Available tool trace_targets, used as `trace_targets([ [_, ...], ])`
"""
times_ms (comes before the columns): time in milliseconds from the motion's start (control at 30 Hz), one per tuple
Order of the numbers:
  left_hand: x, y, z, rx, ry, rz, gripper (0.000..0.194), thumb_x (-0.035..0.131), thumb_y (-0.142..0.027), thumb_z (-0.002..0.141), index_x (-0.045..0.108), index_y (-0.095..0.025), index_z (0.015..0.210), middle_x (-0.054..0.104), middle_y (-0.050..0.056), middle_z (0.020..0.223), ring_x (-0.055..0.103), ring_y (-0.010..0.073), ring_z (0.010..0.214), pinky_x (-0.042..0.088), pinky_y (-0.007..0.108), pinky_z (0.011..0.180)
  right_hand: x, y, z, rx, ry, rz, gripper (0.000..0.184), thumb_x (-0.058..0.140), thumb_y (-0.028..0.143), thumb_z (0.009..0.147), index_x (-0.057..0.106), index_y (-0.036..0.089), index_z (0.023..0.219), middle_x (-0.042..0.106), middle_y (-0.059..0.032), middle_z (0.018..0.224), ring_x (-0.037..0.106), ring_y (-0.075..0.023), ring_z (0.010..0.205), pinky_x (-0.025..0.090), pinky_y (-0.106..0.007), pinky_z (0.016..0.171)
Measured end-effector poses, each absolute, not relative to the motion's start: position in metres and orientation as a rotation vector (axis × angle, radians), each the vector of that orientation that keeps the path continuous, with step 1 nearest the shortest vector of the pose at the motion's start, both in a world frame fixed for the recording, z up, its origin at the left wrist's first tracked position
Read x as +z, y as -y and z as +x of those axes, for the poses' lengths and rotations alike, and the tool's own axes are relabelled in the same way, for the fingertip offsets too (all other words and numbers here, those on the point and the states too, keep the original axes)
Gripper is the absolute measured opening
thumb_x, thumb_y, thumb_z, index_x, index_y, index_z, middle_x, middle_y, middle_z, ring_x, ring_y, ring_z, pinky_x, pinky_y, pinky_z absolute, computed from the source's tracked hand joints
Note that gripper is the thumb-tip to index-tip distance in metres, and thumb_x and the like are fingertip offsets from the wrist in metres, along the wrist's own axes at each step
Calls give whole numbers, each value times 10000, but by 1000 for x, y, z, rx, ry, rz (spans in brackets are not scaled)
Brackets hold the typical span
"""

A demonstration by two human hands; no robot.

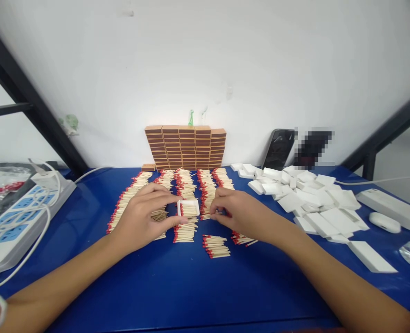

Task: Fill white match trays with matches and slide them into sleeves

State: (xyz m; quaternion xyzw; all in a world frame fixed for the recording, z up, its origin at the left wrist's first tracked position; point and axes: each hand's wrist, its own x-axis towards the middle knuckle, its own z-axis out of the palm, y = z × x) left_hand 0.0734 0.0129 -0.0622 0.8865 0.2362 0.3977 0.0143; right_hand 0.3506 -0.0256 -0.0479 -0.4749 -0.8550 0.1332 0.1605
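Note:
My left hand [145,212] grips a small white matchbox tray [192,202] between thumb and fingers. Some red-headed matches lie inside that tray. Just right of it, my right hand [237,210] is closed in a pinch over a row of matches [206,192]; whatever its fingertips hold is too small to make out. Several rows of matches run from the back toward me, among them the middle row [185,233] beneath the tray. A separate little bunch of matches [217,246] lies nearer to me. My wrist and fingers cover parts of the rows on both sides.
Stacked matchboxes [186,148] stand against the wall. On the right lies a heap of white trays [309,194], with a single tray [371,256] nearer me. A black phone [279,148] leans behind them. At left sits a power strip [21,217] with white cables on the blue table [177,296].

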Motion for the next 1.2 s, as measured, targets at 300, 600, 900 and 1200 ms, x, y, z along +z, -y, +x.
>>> trace_targets([
  [300,-63,-13,73,1243,-741,2775,375,858,-401,805,764,-191,1102,773,60,921,654,227,945,550,375,852,-53,26,351,451,2527,-1387,94,632,152,963,691,190,900,650,-39,975,605,-167,837,450,-307,744],
  [600,-63,-13,73,1227,-728,2778,373,853,-403,810,765,-194,1105,774,59,919,656,228,945,550,380,860,-54,26,350,453,2524,-1372,93,631,156,968,699,197,921,656,-38,995,608,-168,853,447,-304,750],
  [900,-62,-12,73,1223,-711,2783,371,845,-404,817,760,-189,1107,772,58,911,652,226,937,546,383,854,-51,26,348,445,2538,-1374,101,637,167,970,664,191,876,657,-28,951,594,-167,850,420,-296,743],
  [1200,-61,-12,74,1231,-734,2767,359,836,-429,824,773,-201,1094,775,76,891,668,243,930,556,396,844,-44,29,346,451,2555,-1392,131,587,140,977,632,183,861,653,-50,945,597,-174,827,431,-296,721],
])
